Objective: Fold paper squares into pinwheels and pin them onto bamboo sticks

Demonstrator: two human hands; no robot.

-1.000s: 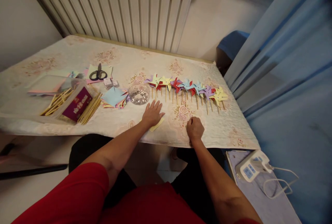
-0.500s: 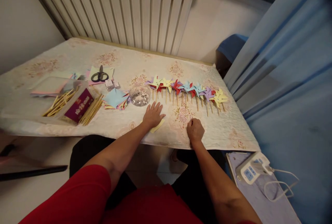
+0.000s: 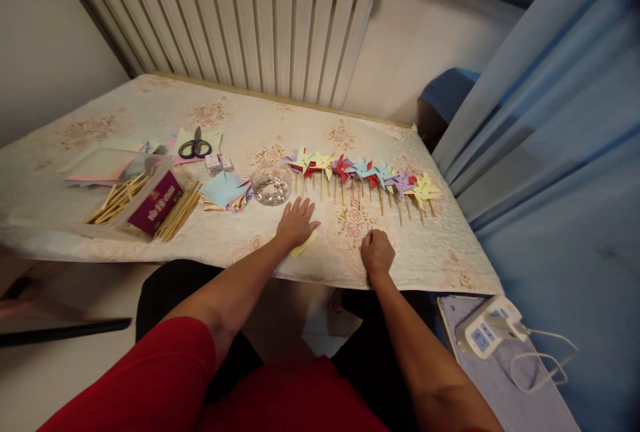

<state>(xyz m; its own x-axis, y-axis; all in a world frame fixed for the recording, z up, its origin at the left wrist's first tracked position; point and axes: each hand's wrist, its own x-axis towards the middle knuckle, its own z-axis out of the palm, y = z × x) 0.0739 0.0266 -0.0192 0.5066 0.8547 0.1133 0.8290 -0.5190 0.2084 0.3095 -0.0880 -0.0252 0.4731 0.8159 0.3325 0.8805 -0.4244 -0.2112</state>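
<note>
My left hand (image 3: 296, 223) lies flat, fingers stretched out, over a piece of yellow paper (image 3: 305, 245) near the table's front edge; most of the paper is hidden under it. My right hand (image 3: 377, 251) rests on the cloth to the right, its fingers curled closed; whatever may be inside them is hidden. Beyond both hands lies a row of paper pinwheels (image 3: 401, 183) on sticks, in yellow, red, blue and purple. A round clear dish of small metal pins (image 3: 271, 187) sits just past my left fingertips. Left of it is a stack of coloured paper squares (image 3: 226, 189).
A clear plastic box (image 3: 123, 225) with thin sticks (image 3: 178, 212) in and beside it stands at the left. Black-handled scissors (image 3: 195, 145) lie on paper behind two small boxes (image 3: 219, 164). A power strip (image 3: 487, 331) and blue curtain (image 3: 565, 152) are at the right.
Both hands stay in nearly the same place and pose. Only a very slight shift of the whole view shows.
</note>
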